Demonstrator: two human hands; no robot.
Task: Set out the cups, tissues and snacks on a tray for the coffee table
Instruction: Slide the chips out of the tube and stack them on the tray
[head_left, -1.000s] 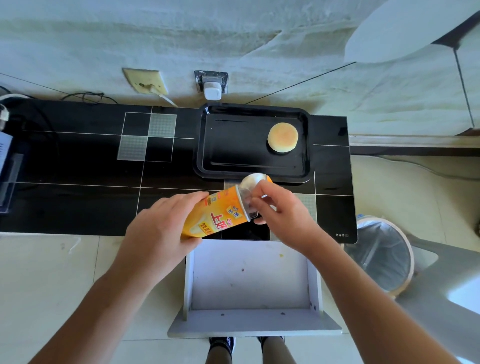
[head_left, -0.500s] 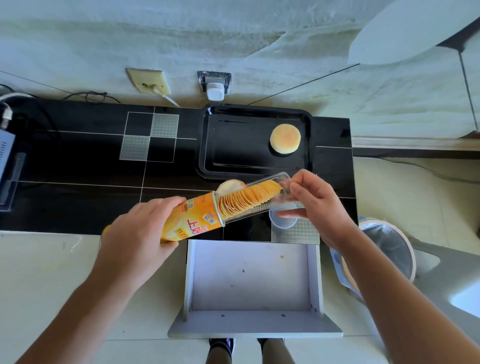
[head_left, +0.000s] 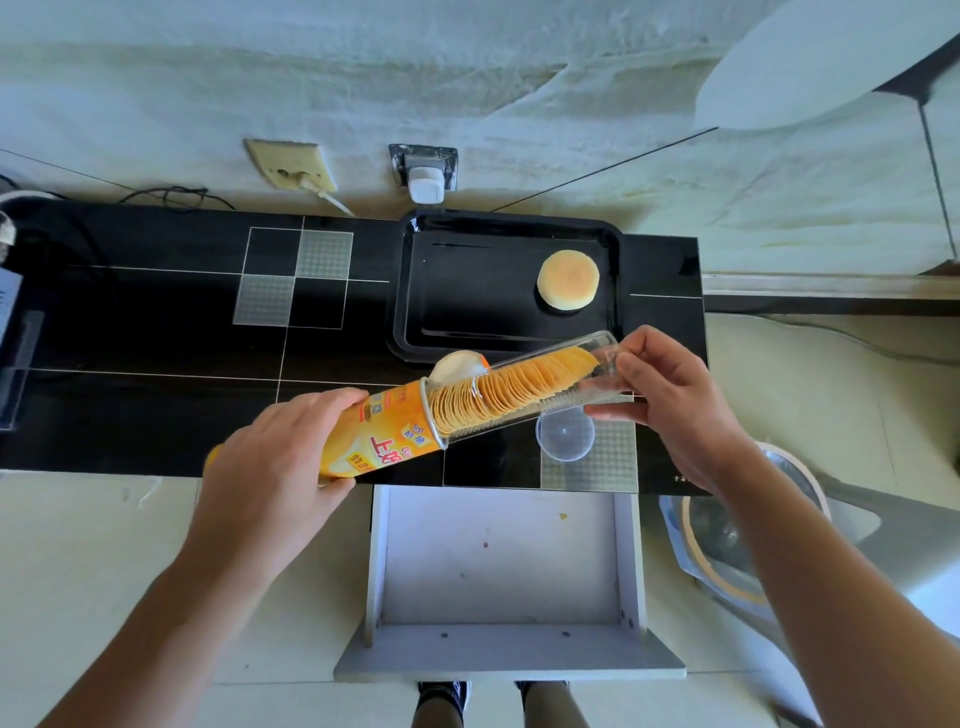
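— What's that in the left hand (head_left: 270, 467)?

— An orange cardboard crisp tube (head_left: 384, 436), fingers wrapped round its lower end, held tilted over the near edge of the glossy black table (head_left: 156, 332). A clear plastic tray (head_left: 524, 389) is slid partway out of its mouth, ribbed along the bottom, packed with thin curved golden crisps (head_left: 514, 389) standing on edge.

— And the right hand (head_left: 670, 405)?

— Pinching the far end of that clear tray, thumb below, fingers curled over the top. A peeled foil seal (head_left: 457, 366) stands up at the tube's rim.

— Anything on the table under it?

— A round translucent lid (head_left: 565, 434) lies flat near the near right corner, on a grey textured tile. Behind, against the far edge, a shiny black rectangular tray (head_left: 415, 291) with rounded corners; a round pale bun (head_left: 568, 279), browned on top, sits toward its right side.

— Changed from half a second back?

— Barely. The clear tray has come a touch further out, the hands hold as before. A second ago the right hand was only at the tube's mouth, no crisps showing. The bun and the lid haven't moved
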